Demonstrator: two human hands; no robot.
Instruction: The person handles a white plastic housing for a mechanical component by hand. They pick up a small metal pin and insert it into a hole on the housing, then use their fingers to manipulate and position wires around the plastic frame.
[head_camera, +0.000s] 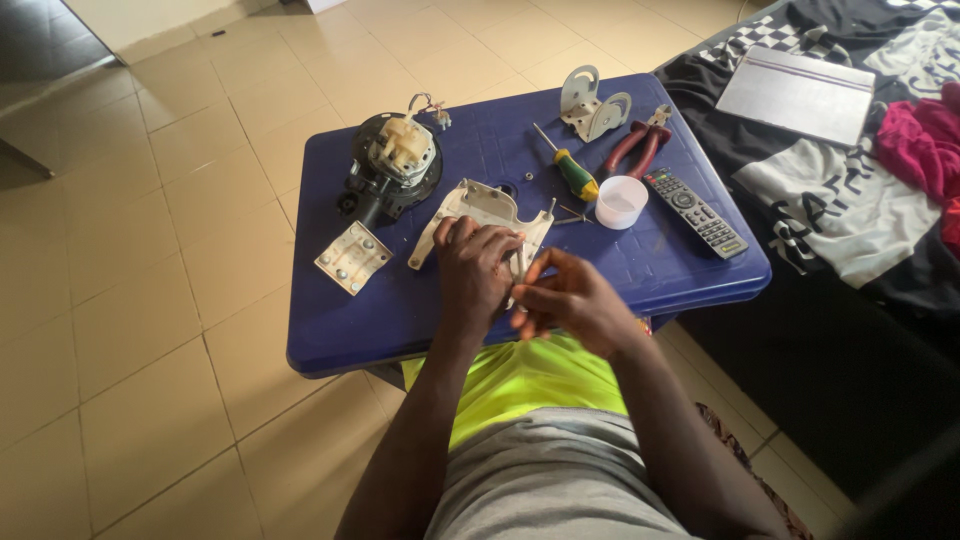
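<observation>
Cream plastic housing (487, 222), a flat, irregular plate with notched edges and a raised rib, lies on the blue table (690, 275) near its front edge, tilted up a little under my hands. My left hand (473, 272) is clamped down over its near end, fingers curled around the rim, holding it firm. My right hand (568, 300) sits just beside, at three o'clock from the left, fingertips pinched narrow on something small; I cannot tell whether it is a screw or a clip.

I judge the work to be well into disassembly: the black motor unit (393, 165) with its cream gearbox and loose wires stands free at eleven o'clock, a small cream plate with screw bosses (352, 257) lies apart at nine o'clock, and a grey metal bracket (592, 103) rests at one o'clock. The green-handled screwdriver (571, 167), red-handled pliers (637, 147), a white cup (621, 201) and a remote control (695, 213) lie untouched at two o'clock. What is left, as I read it, is the fitting on this housing.
</observation>
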